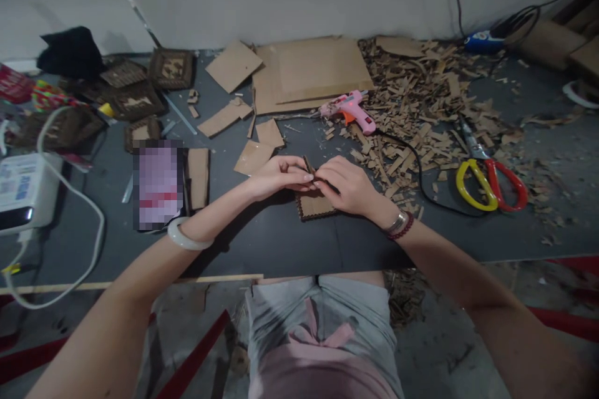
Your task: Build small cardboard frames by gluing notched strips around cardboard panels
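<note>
Two bare hands are meeting over one small cardboard square, so going left to right: there's a white box (28,190) at the far end of the surface (276,249), then a flat piece of cardboard (198,177) lying well apart from the work. Next up is the left hand (286,177), coming in from the left with its grip closed in a pinch on what looks like the foot of a thin dark strip (306,164). The strip pokes up past the fingertips, its long axis running away from the person and leaning a bit left. Right below the fingertips is the square (319,207), flat on the surface, with a ridged rim and its near edge facing the person. Its far edge is mostly hidden by fingers. Neither hand is clearly nearer; both are right at that far side, left over the left part, right over the right. The right hand (350,187) has its fingers bent in, tips about touching the left's, but I can't tell whether that grip is closed on anything. Further right, the glue gun (358,117) and then the scissors (478,149) lie out of both grips.
</note>
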### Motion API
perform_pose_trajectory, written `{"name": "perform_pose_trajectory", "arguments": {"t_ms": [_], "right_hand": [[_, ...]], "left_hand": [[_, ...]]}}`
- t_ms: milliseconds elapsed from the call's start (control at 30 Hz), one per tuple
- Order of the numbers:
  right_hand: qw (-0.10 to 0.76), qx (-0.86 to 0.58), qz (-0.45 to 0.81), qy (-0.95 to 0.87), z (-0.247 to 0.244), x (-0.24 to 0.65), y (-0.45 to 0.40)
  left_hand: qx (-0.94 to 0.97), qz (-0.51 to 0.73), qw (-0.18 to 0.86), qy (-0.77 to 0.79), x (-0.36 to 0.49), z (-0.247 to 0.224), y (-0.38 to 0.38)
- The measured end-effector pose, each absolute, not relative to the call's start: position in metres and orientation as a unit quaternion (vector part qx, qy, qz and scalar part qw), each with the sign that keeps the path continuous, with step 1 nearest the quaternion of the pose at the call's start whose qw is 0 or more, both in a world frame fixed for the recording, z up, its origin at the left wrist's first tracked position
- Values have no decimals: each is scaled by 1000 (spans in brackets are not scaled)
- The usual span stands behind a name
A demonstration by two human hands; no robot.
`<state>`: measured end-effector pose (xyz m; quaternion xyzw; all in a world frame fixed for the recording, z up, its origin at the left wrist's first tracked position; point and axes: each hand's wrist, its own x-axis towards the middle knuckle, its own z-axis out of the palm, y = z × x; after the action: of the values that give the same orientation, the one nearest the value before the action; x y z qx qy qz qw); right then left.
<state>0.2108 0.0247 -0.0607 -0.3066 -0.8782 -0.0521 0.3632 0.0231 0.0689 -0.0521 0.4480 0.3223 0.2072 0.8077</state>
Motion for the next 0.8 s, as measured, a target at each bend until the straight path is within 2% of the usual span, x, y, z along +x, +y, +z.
{"name": "perform_pose_trajectory", "arguments": {"t_ms": [367,800], "right_hand": [[348,-304,-57,-885,-56,208,21],[361,-324,-34,-874,-60,208,20]], "left_hand": [[431,213,814,327,23,-50,66],[487,258,761,341,25,-48,64]]}}
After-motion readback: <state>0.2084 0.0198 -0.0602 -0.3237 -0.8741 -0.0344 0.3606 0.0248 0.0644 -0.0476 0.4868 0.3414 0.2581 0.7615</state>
